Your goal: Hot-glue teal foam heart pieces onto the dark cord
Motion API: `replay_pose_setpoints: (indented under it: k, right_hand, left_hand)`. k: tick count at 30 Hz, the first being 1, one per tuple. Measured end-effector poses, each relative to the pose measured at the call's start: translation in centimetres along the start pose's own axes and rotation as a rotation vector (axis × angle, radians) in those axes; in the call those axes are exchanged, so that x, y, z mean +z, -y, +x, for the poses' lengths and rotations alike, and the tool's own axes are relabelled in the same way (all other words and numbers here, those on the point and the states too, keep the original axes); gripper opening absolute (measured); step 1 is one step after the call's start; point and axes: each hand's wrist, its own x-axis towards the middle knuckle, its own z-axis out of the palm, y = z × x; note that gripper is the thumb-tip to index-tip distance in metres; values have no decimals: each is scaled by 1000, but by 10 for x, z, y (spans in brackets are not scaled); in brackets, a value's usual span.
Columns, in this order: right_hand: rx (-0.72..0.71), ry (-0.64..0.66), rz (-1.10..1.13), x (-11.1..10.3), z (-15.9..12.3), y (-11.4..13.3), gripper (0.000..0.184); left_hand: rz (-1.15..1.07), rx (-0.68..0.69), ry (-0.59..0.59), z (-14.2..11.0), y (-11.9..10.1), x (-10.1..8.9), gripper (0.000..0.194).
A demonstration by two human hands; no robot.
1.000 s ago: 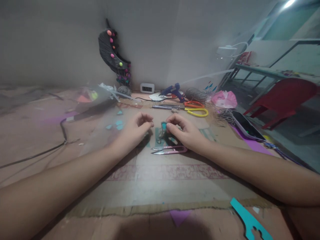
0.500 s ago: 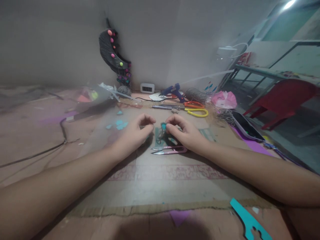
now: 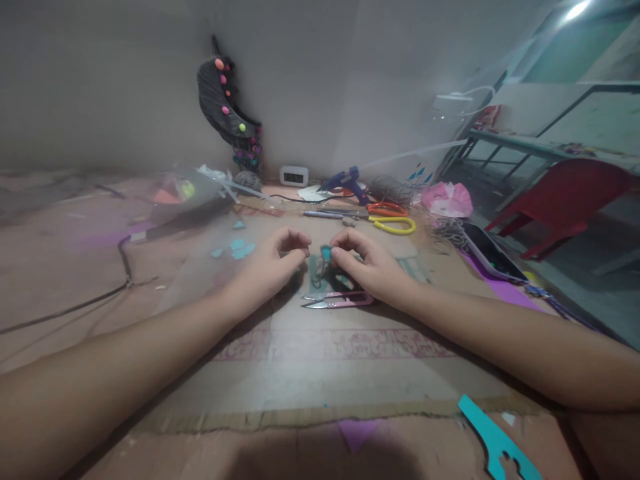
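Observation:
My right hand (image 3: 363,261) is closed, with thumb and fingertips pinching a small teal piece (image 3: 326,253). Grey yarn (image 3: 317,273) loops down beside that piece toward the board. Across a narrow gap, my left hand (image 3: 289,259) is curled in a pinch; whatever lies between its fingertips is too small to make out. Just below both hands, pink thread snips (image 3: 340,301) lie on the cardboard (image 3: 300,387), blades pointing left. Several light-blue foam cutouts (image 3: 242,249) rest left of my left hand.
Yellow-handled scissors (image 3: 393,223), a blue glue gun (image 3: 347,181) and a white digital clock (image 3: 294,176) lie toward the wall. A black tray-like object (image 3: 495,253) and pink bag (image 3: 447,199) sit right. A teal cutout (image 3: 497,437) lies at the front right. A dark crescent ornament (image 3: 223,100) hangs on the wall.
Almost nothing differs. Both hands keep their pinched poses, and the teal piece stays in my right fingertips; the whole view has shifted very slightly.

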Motion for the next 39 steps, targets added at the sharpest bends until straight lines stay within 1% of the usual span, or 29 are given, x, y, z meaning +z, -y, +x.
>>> replay_pose_setpoints:
  k: [7,10,12,16,19,21,23,27,33,37,39]
  right_hand:
    - [5,3,-16,-1,-1,0,11]
    - [5,6,-16,-1,0,0,12]
    - [9,12,-20,-1,0,0,12]
    - [20,20,-29,-1,0,1,12]
    - [9,21,-21,0,0,0,11]
    - [0,21,-17,0,0,0,11]
    - [-3,21,-22,0,0,-1,12]
    - [-4,17,-21,-1,0,-1,13]
    - [-13,13,-47,-1,0,1,12]
    - [-18,-1,-72,-1,1,1,12]
    - [-24,-12,-79,-1,2,-1,12]
  left_hand:
    - [35,14,6,0,0,0,11]
    - [21,29,13,0,0,0,9]
    - [25,32,-8,-1,0,-1,7]
    - [37,-26,-36,-4,-2,-2,10]
    - [9,-93,-15,-6,-3,-2,13]
    - [-23,-111,15,-6,-3,-1,14]
    - [-33,-90,41,-4,-3,1,15]
    - [-1,-45,67,-1,0,0,22]
    - [65,6,72,-1,3,-3,23]
    - [56,33,70,-1,1,-3,33]
    - [85,36,76,-2,-1,-3,35]
